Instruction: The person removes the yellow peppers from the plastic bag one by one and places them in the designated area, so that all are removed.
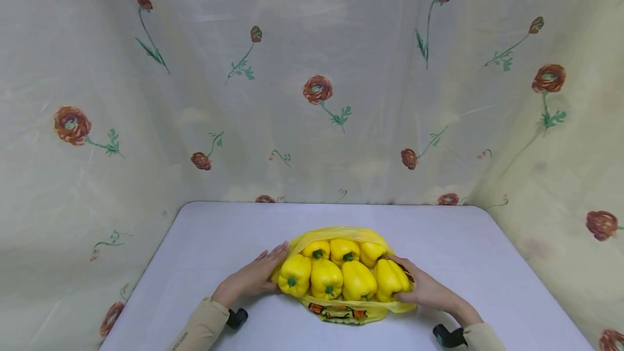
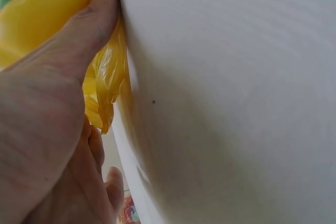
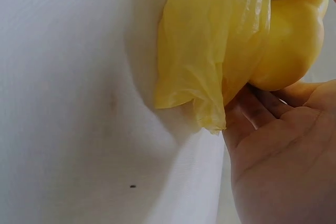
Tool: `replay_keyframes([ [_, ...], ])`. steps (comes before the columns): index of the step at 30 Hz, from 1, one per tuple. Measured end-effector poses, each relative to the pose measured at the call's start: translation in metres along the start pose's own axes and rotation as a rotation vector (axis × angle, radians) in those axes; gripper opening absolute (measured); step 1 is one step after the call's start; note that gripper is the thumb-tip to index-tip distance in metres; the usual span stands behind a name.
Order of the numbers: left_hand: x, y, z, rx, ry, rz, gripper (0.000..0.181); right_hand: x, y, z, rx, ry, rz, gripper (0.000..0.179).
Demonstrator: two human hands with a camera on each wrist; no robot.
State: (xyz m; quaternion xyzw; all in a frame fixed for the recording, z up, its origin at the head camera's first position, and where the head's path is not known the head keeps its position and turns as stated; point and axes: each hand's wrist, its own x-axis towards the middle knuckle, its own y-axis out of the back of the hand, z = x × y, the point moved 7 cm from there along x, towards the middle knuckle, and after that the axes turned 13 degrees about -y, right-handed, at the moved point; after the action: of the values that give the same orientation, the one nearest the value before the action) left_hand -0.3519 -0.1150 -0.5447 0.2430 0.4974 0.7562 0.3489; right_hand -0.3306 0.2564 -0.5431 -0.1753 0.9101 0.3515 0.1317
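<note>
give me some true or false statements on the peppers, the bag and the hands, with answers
1. Seven yellow peppers show in the opening of a yellow bag. True.
2. The left hand is raised well clear of the bag. False: it touches the bag's side.
3. The right hand touches the bag at the opposite side from the left hand. True.
4. The bag hangs in the air above the table. False: it rests on the table.
5. The cloth behind the table is plain. False: flowers are printed on it.
6. Green stems show on several peppers. True.

1 high view, 2 close
</note>
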Motion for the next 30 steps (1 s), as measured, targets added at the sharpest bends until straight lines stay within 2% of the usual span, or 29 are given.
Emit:
replay_keyframes([
  [12, 0.0006, -0.0032, -0.0047, -0.030, 0.009, -0.011, 0.095, 0.0005, 0.0019, 0.0006, 0.002, 0.003, 0.016, 0.090],
  [24, 0.0000, -0.0042, -0.0092, -0.052, 0.016, 0.006, 0.098, 0.0005, 0.0055, -0.0016, -0.003, 0.009, 0.065, 0.088],
  [30, -0.0024, -0.0003, -0.0090, -0.076, 0.019, 0.022, 0.100, -0.0011, 0.0082, -0.0045, -0.012, -0.002, 0.071, 0.088],
])
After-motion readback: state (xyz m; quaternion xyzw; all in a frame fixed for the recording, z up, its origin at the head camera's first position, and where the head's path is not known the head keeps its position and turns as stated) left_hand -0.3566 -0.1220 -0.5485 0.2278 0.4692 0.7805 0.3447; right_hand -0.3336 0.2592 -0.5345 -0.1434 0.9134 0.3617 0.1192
